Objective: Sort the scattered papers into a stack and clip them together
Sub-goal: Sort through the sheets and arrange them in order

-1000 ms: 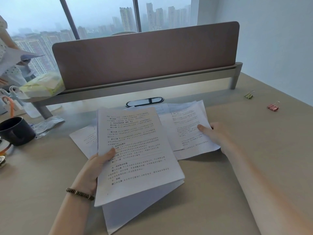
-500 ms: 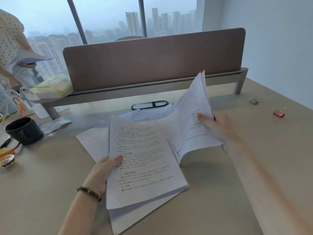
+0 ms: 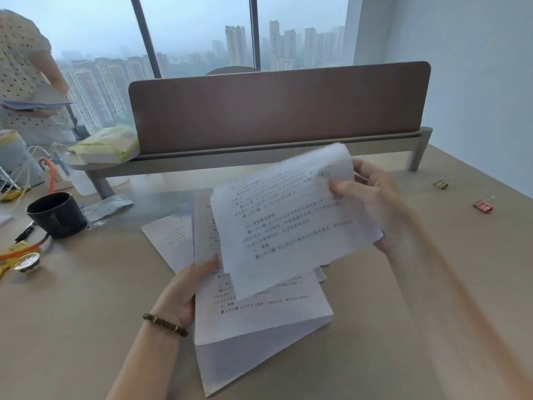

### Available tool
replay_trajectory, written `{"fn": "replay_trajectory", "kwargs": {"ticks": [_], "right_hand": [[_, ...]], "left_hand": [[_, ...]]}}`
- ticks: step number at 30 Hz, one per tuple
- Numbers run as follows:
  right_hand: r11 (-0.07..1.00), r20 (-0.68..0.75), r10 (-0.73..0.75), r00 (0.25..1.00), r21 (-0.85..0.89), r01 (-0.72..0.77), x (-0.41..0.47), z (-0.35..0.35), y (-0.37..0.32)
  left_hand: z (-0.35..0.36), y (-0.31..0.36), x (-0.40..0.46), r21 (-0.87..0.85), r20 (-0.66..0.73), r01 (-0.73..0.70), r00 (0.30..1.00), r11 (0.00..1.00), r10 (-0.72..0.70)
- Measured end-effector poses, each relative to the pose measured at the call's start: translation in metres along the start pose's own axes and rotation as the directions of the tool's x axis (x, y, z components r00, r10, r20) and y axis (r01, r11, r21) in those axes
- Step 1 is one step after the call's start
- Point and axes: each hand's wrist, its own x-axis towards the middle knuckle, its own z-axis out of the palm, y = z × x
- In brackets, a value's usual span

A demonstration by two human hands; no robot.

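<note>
Loose sheets (image 3: 288, 223) pinched aloft by right hand (image 3: 372, 197); stack (image 3: 259, 310) gripped at edge by left hand (image 3: 184, 290), low over tabletop (image 3: 375, 327). Misalignment risked (sheets curling). Clips (image 3: 483, 205) well apart, untouched.

Blurred Chinese print on the papers (image 3: 261, 307), one legible heading: "第二十三条".

Office: desk divider (image 3: 277, 111), high-rise window (image 3: 196, 33).

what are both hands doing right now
Left hand: closed on the left edge of the stack.
Right hand: closed on a lifted sheet, held above the stack.
</note>
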Motion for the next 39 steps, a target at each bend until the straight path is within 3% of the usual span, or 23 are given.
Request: {"fn": "replay_trajectory", "kwargs": {"ticks": [7,12,20,24,29,36,38,39], "right_hand": [[0.933,-0.12,0.281,0.952,-0.197,-0.3,-0.001,-0.007,0.082],[0.877,-0.014,0.326,0.945,-0.369,-0.308,-0.007,-0.004,0.112],[0.861,0.014,0.352,0.936,-0.397,-0.318,-0.007,0.003,0.136],[0.81,0.022,0.317,0.948,-0.527,-0.259,-0.011,0.011,0.137],[0.659,0.01,0.219,0.976,-0.738,-0.141,-0.016,0.02,0.138],[0.439,-0.012,0.172,0.985,-0.894,-0.087,-0.026,0.029,0.125],[0.45,-0.047,0.101,0.994,-0.889,-0.088,-0.023,0.026,0.12],[0.52,-0.056,0.076,0.996,-0.849,-0.088,-0.019,0.021,0.12]], "left_hand": [[0.003,0.002,0.001,-0.104,0.11,0.022,0.994,0.994,-0.011],[0.01,0.0,-0.003,0.0,0.079,-0.091,0.993,0.996,0.09],[0.019,-0.002,-0.008,0.118,-0.068,-0.109,0.991,0.987,0.118],[0.017,-0.006,-0.004,0.258,-0.147,-0.11,0.978,0.96,0.151],[0.016,-0.012,-0.002,0.347,-0.062,-0.162,0.979,0.924,0.195],[0.015,-0.012,-0.001,0.194,-0.083,-0.213,0.969,0.958,0.232],[0.016,-0.008,-0.003,0.152,-0.081,-0.233,0.966,0.961,0.247],[0.017,-0.007,-0.004,0.144,-0.069,-0.261,0.96,0.955,0.273]]}}
